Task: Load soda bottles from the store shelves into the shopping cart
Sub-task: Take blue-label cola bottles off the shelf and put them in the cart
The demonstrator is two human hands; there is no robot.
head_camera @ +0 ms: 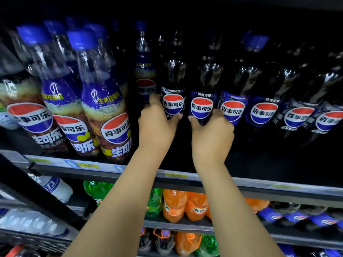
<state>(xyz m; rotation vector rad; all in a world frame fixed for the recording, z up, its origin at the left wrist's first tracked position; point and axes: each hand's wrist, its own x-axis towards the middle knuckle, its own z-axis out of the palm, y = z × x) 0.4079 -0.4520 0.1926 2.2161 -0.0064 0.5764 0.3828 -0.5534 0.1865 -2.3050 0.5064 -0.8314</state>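
Left hand (157, 127) grips one cola bottle (173, 78), right hand (213, 134) grips the next bottle (201, 86). Both stand mid-shelf (241, 184), near the front edge. Cart not in view; looks like an early pick, nothing loaded yet.

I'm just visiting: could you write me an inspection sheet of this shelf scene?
Surface: metal shelf, yellow price tags on its edge.
Job's things: left Pepsi bottle and right Pepsi bottle, upright, side by side.
Clutter: blue-capped Pepsi bottles at left; orange soda bottles and green soda bottles on the shelf below.
Hands: left hand grips the left Pepsi bottle; right hand grips the right Pepsi bottle.
Cables: nothing seen.
Surroundings: dark shelving; no cart in view.
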